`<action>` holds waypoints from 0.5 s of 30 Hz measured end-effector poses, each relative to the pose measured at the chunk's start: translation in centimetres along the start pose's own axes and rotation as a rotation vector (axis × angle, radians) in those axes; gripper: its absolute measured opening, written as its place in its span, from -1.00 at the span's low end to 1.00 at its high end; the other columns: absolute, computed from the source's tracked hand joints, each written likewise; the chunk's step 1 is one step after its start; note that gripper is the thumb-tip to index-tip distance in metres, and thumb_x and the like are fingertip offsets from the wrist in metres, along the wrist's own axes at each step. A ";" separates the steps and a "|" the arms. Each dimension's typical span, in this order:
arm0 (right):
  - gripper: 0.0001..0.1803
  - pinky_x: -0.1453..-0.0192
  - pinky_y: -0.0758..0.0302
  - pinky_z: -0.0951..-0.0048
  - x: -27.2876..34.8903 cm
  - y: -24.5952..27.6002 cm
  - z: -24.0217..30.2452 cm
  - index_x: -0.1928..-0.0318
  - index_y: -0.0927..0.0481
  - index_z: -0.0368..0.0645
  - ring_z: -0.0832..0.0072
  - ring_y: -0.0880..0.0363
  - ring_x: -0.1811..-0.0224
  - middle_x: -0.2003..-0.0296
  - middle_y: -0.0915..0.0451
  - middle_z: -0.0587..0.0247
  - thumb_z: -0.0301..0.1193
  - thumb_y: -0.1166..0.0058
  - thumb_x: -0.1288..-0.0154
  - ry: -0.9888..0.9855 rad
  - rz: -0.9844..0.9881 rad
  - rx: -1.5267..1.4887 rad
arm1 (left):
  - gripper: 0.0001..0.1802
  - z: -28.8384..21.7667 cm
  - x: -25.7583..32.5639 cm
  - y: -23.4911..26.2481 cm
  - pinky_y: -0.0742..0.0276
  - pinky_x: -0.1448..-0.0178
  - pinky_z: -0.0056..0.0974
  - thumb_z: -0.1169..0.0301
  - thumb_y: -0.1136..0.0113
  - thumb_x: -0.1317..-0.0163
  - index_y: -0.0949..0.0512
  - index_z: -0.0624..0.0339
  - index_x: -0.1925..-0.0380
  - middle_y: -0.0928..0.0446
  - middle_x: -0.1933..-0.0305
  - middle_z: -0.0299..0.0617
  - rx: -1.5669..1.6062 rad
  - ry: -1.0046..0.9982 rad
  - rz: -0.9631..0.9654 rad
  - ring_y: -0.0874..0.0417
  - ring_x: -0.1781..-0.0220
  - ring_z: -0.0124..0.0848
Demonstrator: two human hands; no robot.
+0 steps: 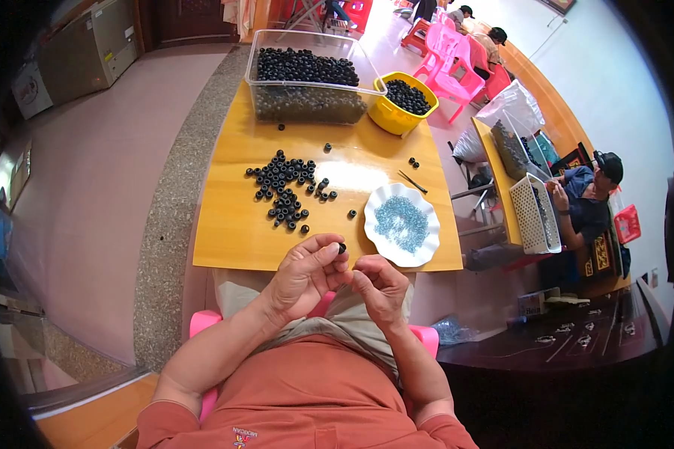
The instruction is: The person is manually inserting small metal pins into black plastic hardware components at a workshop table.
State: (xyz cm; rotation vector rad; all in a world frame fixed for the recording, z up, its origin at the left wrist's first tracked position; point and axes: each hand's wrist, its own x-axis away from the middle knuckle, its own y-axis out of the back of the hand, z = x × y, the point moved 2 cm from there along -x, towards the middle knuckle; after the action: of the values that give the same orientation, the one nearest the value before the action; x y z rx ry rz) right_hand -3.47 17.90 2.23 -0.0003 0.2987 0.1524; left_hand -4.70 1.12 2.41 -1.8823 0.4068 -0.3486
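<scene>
My left hand (311,263) is closed, pinching a small black ring-like piece (342,248) between thumb and forefinger. Right beside it, my right hand (380,286) is pinched shut; whatever its fingertips hold is too small to make out. Both hands are over my lap at the table's near edge. Beyond the left hand lies a loose pile of the same black pieces (283,179), several with a hole showing. A white scalloped plate (371,217) of tiny pale-blue clear pieces (403,221) sits past the right hand. Dark tweezers (413,181) rest behind the plate.
At the back of the wooden table (232,247) stand a clear plastic bin (251,90) and a yellow tub (388,118), both filled with black pieces. To the right, a person in a dark cap (588,187) sits at another table with a white basket (535,224). Pink chairs (453,71) stand farther back.
</scene>
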 end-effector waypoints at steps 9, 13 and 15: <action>-0.86 0.25 -0.51 0.59 0.0 -0.1 -0.2 0.17 -0.55 -0.37 0.59 -0.54 0.32 0.26 -0.52 0.20 -0.69 -0.12 -0.25 -0.011 0.009 -0.049 | -0.75 -0.1 -0.1 -0.4 -0.66 0.04 -0.27 0.25 0.05 -0.47 -0.47 0.21 0.13 -0.51 0.31 -0.25 0.001 0.017 -0.020 -0.57 0.26 -0.44; -0.87 0.24 -0.52 0.59 0.1 -0.1 -0.6 0.17 -0.55 -0.38 0.58 -0.54 0.31 0.26 -0.52 0.20 -0.68 -0.12 -0.26 -0.020 0.017 -0.071 | -0.75 0.0 -0.2 -0.4 -0.66 0.07 -0.28 0.23 0.04 -0.47 -0.47 0.18 0.17 -0.52 0.33 -0.27 -0.012 0.011 -0.047 -0.57 0.29 -0.47; -0.87 0.24 -0.52 0.59 0.2 -0.1 -0.7 0.17 -0.55 -0.38 0.58 -0.55 0.31 0.25 -0.52 0.19 -0.68 -0.11 -0.27 -0.027 0.018 -0.066 | -0.75 -0.1 -0.1 -0.4 -0.66 0.07 -0.28 0.22 0.04 -0.47 -0.47 0.18 0.19 -0.52 0.34 -0.28 -0.011 0.013 -0.054 -0.57 0.30 -0.47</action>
State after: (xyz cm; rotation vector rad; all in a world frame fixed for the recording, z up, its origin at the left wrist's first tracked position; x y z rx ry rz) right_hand -3.47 17.79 1.56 -0.0610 0.2667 0.1796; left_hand -4.78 1.25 2.78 -1.9057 0.3673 -0.3952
